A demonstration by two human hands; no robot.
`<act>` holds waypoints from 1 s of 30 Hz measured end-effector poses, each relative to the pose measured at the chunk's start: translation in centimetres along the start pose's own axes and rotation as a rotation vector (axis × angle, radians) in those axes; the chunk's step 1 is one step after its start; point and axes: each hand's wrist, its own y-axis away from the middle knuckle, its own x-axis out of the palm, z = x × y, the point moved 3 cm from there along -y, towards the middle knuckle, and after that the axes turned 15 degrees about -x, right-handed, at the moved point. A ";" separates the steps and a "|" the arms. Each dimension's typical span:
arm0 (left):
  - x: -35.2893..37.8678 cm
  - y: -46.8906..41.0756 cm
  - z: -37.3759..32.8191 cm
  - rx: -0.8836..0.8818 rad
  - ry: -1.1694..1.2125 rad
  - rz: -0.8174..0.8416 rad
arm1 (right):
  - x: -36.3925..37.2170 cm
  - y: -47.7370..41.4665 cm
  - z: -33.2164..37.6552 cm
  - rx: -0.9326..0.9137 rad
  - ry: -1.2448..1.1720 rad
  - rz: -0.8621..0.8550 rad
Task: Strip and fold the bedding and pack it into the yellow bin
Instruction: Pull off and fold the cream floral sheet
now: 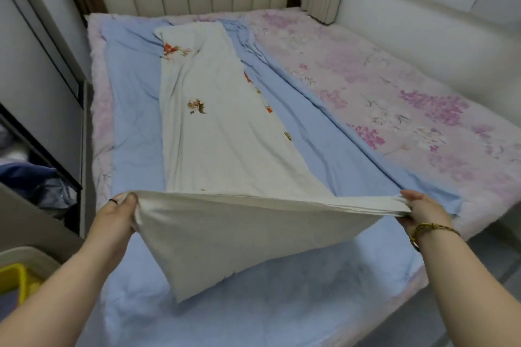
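The big bed (394,98) with a pink flowered cover has a light blue sheet (135,121) on it. A long folded cream cloth (225,127) lies on top. The yellow plastic bin (17,276) sits beside the bed. The left hand (118,214) and right hand (423,208) each grip a near corner of the cloth.

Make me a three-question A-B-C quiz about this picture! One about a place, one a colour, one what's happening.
1. Where is the yellow bin? A) lower left, off the bed B) on the bed C) far top right
2. What colour is the sheet under the white sheet? A) green B) blue C) red
3. The white sheet's near end is: A) lying flat B) in the bin C) lifted by both hands
Answers: 1 A, it peeks in lower left. 2 B, the blue sheet spreads beneath. 3 C, the left hand and right hand each grip its edge.
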 end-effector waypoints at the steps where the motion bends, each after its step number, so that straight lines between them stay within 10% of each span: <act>1: 0.9 -0.3 -0.6 -0.020 0.033 -0.023 | 0.9 -0.9 0.7 -0.014 0.095 0.044; 4: 4.3 -0.2 -3.8 0.029 -0.014 -0.081 | 4.6 -3.5 5.2 -0.218 0.390 0.265; 11: 8.5 3.1 -9.6 0.188 -1.272 0.145 | 9.3 -5.0 11.9 -0.617 1.340 1.386; 13: 8.2 3.6 -10.7 0.265 -1.512 0.000 | 9.3 -5.5 12.3 -0.547 1.637 1.498; 16: 7.9 3.9 -14.1 0.375 -1.555 -0.327 | 12.6 -6.1 14.3 -1.052 1.943 1.293; 19: 7.6 5.1 -18.9 0.318 -1.131 -0.400 | 16.1 -6.3 19.7 -1.474 1.706 0.886; 22: 7.6 7.0 -24.2 0.439 -0.598 -0.481 | 17.5 -6.6 26.0 -1.602 0.954 0.531; 25: 8.3 8.1 -27.1 0.466 -0.040 -0.103 | 18.2 -5.0 29.5 -1.258 0.290 0.632; 27: 8.9 8.6 -26.9 0.374 -0.075 0.143 | 19.0 -4.6 29.7 -0.943 0.178 0.776; 30: 8.5 8.7 -26.3 0.403 -0.280 -0.007 | 17.2 -4.5 30.7 -0.960 0.015 0.635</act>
